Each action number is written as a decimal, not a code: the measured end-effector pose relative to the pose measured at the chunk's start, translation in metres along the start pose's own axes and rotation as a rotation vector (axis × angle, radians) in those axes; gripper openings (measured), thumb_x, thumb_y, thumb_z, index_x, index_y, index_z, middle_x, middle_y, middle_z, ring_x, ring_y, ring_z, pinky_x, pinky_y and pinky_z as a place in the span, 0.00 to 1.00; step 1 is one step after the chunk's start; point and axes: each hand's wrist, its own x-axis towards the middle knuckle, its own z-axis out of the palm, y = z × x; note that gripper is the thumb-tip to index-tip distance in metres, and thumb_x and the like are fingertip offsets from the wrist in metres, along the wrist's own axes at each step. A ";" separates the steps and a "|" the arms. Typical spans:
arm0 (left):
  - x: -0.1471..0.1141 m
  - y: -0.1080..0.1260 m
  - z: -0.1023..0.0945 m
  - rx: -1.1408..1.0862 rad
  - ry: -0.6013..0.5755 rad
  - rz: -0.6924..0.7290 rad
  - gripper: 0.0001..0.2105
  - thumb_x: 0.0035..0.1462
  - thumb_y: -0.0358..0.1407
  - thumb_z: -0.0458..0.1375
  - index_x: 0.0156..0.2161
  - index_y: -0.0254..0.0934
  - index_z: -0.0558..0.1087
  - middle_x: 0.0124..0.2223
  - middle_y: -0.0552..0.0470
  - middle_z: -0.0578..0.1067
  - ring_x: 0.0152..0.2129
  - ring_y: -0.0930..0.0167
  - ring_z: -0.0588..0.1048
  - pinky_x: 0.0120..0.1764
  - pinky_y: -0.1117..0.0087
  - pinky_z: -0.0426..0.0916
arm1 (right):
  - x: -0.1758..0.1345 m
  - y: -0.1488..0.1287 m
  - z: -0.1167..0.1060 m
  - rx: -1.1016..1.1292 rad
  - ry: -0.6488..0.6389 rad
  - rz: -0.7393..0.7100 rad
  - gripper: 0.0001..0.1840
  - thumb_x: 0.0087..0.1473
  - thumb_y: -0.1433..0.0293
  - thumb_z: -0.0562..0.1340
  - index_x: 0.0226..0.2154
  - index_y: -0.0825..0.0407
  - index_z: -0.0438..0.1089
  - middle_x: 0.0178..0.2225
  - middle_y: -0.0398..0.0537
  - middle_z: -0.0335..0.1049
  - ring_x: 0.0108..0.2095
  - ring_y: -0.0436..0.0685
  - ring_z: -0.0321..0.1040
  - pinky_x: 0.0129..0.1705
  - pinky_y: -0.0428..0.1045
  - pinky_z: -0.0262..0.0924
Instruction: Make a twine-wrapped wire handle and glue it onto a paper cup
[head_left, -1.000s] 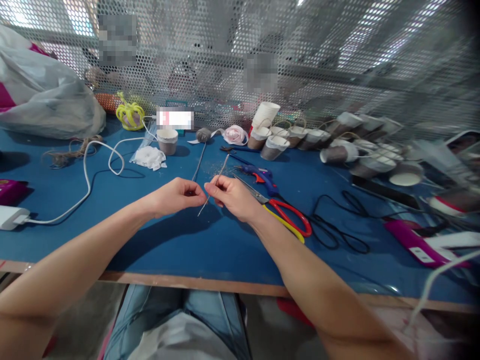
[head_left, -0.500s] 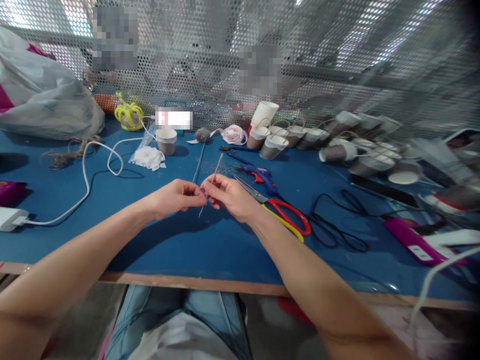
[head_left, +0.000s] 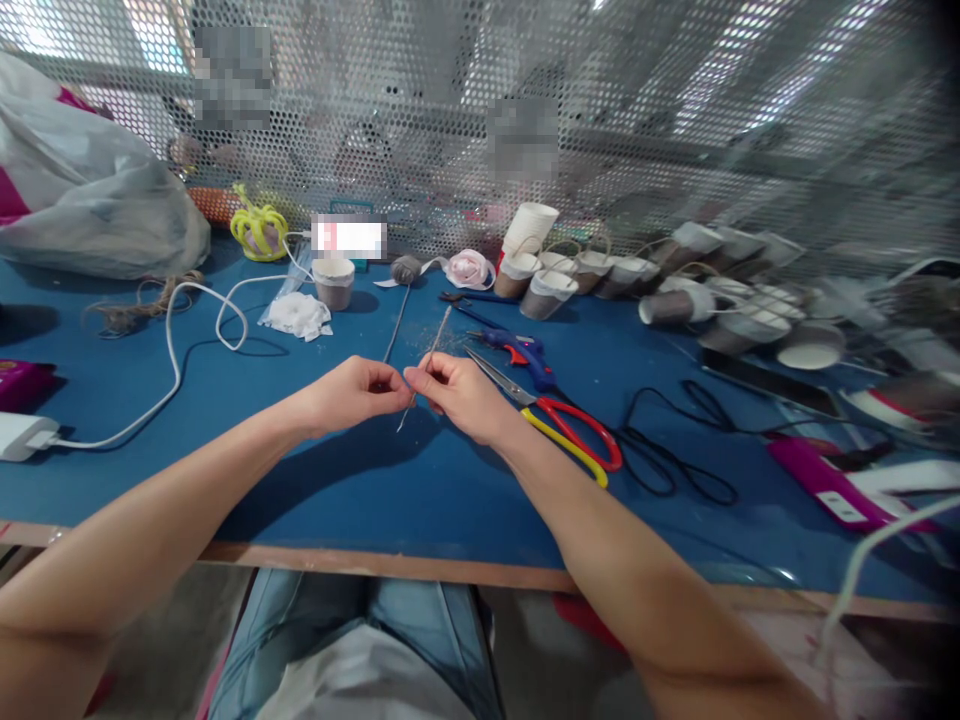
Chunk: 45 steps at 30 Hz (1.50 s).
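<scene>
Above the middle of the blue table, my two hands meet almost fingertip to fingertip. A thin greyish stem (head_left: 439, 330) slants through the closed fingers of my right hand (head_left: 461, 395), its lower end sticking out as a fine pale tip. My left hand (head_left: 360, 390) pinches at a strand of grey yarn (head_left: 397, 325), which runs back to a small grey yarn ball (head_left: 406, 269). Fingers hide the spot where yarn and stem come together. Close by on the right lie large scissors (head_left: 574, 430) with red and yellow handles, blades pointing toward my right hand.
A blue glue gun (head_left: 517, 350) lies behind the scissors, with pliers (head_left: 480, 297) farther back. Several wrapped cups (head_left: 549, 292) line the back right. One cup (head_left: 333, 283) stands left, beside white pieces (head_left: 300, 316) and a white cable (head_left: 176, 340). Perforated metal (head_left: 420, 130) rises behind.
The stem's upper end has shifted slightly right. My right thumb and fingers have closed up a little around it. My left hand has barely moved.
</scene>
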 end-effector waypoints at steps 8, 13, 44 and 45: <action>0.004 -0.008 0.001 0.050 0.015 0.035 0.12 0.48 0.40 0.54 0.24 0.31 0.67 0.21 0.58 0.62 0.20 0.79 0.57 0.24 0.74 0.52 | 0.001 -0.002 0.003 -0.082 0.047 -0.017 0.17 0.49 0.59 0.58 0.18 0.53 0.57 0.14 0.35 0.49 0.17 0.45 0.44 0.21 0.45 0.41; 0.004 -0.009 0.000 -0.031 -0.019 0.004 0.11 0.47 0.40 0.56 0.23 0.32 0.66 0.20 0.59 0.61 0.18 0.80 0.56 0.22 0.75 0.49 | -0.001 -0.002 0.005 0.040 0.021 0.014 0.17 0.47 0.57 0.59 0.20 0.53 0.59 0.17 0.37 0.55 0.18 0.45 0.49 0.20 0.44 0.44; 0.003 -0.008 0.000 -0.165 -0.059 -0.075 0.11 0.46 0.39 0.57 0.23 0.32 0.65 0.20 0.59 0.60 0.17 0.81 0.54 0.20 0.76 0.48 | 0.001 0.002 0.002 0.189 -0.107 0.009 0.16 0.46 0.56 0.59 0.25 0.53 0.61 0.21 0.39 0.59 0.19 0.45 0.53 0.20 0.44 0.48; 0.003 -0.007 0.000 -0.203 -0.063 -0.087 0.11 0.46 0.39 0.57 0.22 0.32 0.64 0.20 0.60 0.59 0.16 0.81 0.54 0.20 0.76 0.48 | 0.002 0.003 0.001 0.256 -0.134 0.013 0.16 0.46 0.56 0.60 0.26 0.53 0.61 0.21 0.39 0.59 0.19 0.45 0.54 0.20 0.44 0.49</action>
